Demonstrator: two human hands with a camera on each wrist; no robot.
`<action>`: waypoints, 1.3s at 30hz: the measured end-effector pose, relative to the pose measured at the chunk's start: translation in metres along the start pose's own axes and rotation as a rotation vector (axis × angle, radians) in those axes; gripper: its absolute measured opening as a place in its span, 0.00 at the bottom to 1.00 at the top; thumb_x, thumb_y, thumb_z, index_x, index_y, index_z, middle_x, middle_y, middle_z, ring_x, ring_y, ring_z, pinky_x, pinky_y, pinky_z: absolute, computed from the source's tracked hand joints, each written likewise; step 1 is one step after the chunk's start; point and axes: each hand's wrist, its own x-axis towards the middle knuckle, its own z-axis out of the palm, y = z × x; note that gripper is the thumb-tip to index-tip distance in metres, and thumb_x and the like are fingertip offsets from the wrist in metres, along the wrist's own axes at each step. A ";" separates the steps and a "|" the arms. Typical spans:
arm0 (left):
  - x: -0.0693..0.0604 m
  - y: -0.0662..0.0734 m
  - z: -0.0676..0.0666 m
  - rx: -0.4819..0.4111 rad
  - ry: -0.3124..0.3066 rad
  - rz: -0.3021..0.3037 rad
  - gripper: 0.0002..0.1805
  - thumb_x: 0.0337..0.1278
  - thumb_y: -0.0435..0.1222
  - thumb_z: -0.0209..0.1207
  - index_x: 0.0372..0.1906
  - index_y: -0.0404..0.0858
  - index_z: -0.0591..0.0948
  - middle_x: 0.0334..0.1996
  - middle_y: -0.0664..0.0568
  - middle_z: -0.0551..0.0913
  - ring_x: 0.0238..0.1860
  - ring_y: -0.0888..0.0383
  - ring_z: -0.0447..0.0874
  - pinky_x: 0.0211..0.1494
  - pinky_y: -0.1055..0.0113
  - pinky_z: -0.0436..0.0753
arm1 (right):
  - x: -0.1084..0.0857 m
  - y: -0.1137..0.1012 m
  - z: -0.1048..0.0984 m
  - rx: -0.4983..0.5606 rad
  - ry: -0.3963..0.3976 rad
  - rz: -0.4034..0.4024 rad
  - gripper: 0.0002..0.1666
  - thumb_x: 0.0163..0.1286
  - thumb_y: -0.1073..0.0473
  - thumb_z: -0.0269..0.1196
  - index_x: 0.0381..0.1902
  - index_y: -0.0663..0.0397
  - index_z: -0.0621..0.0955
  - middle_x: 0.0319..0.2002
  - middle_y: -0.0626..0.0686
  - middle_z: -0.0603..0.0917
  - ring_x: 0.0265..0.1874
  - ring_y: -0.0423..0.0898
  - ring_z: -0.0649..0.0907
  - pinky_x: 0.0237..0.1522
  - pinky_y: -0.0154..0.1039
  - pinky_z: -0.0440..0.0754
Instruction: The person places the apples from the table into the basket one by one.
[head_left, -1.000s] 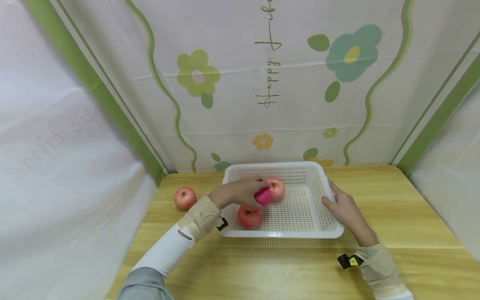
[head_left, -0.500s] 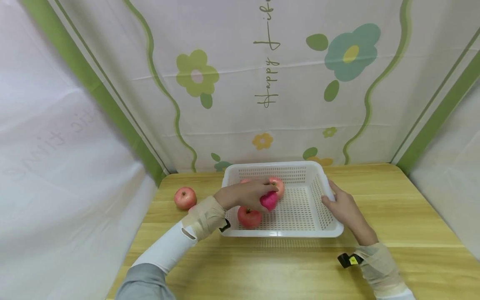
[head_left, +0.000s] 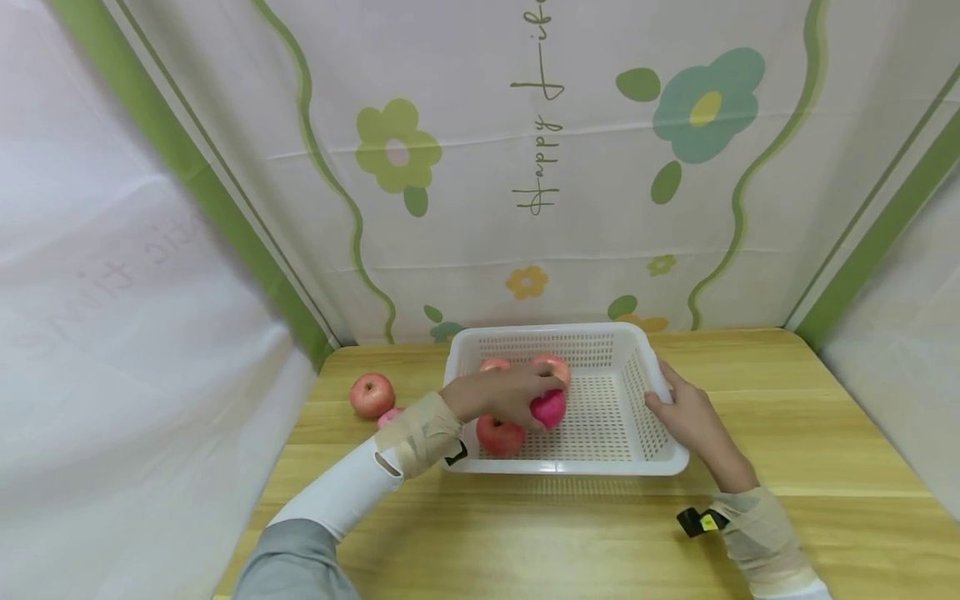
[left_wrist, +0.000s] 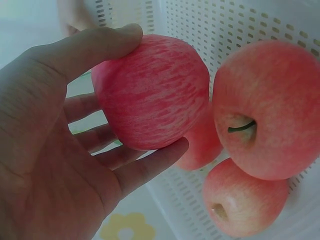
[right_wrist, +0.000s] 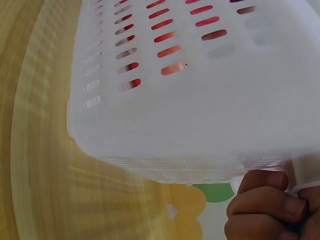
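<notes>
Within the outline of the white basket [head_left: 564, 467], I see the left hand [head_left: 504, 394], fingers pinching the pink apple [head_left: 550, 409]; the right hand [head_left: 690, 414] grips the basket's end. Loose pinch could knock it into the red apple [head_left: 501, 436].

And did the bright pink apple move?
Yes, the bright pink apple in the left hand moved rightward and slightly nearer the person, judged against the white basket.
</notes>
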 end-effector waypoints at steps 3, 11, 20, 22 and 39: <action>0.002 0.000 0.002 0.021 -0.004 -0.007 0.38 0.63 0.49 0.73 0.76 0.50 0.73 0.75 0.51 0.69 0.62 0.55 0.80 0.62 0.62 0.84 | 0.001 0.001 0.000 0.000 0.002 -0.001 0.45 0.81 0.59 0.56 0.85 0.67 0.49 0.57 0.84 0.80 0.33 0.57 0.92 0.26 0.44 0.91; 0.006 0.000 0.009 0.039 -0.029 -0.006 0.39 0.63 0.50 0.73 0.76 0.52 0.72 0.73 0.52 0.71 0.57 0.57 0.81 0.59 0.67 0.83 | 0.000 0.001 0.001 0.001 0.001 0.000 0.45 0.81 0.59 0.56 0.86 0.65 0.49 0.57 0.83 0.80 0.33 0.56 0.92 0.27 0.44 0.91; 0.011 0.000 0.013 0.055 -0.043 0.037 0.38 0.62 0.47 0.73 0.76 0.49 0.74 0.69 0.55 0.75 0.63 0.61 0.77 0.59 0.71 0.82 | 0.000 0.000 0.001 0.000 0.000 0.008 0.45 0.81 0.59 0.56 0.85 0.66 0.49 0.58 0.84 0.79 0.33 0.56 0.92 0.27 0.44 0.91; 0.012 0.000 0.014 0.077 -0.043 0.044 0.38 0.62 0.47 0.73 0.76 0.48 0.74 0.69 0.55 0.75 0.62 0.61 0.77 0.59 0.72 0.82 | 0.000 0.000 0.001 0.003 -0.001 0.010 0.45 0.81 0.59 0.56 0.85 0.66 0.49 0.58 0.84 0.79 0.33 0.56 0.92 0.27 0.44 0.91; 0.018 -0.003 0.018 0.106 -0.049 0.122 0.36 0.64 0.45 0.71 0.75 0.46 0.75 0.65 0.54 0.76 0.57 0.61 0.78 0.60 0.72 0.80 | 0.000 0.000 0.001 0.029 -0.014 0.025 0.45 0.81 0.58 0.55 0.87 0.62 0.48 0.57 0.84 0.80 0.34 0.58 0.93 0.26 0.45 0.91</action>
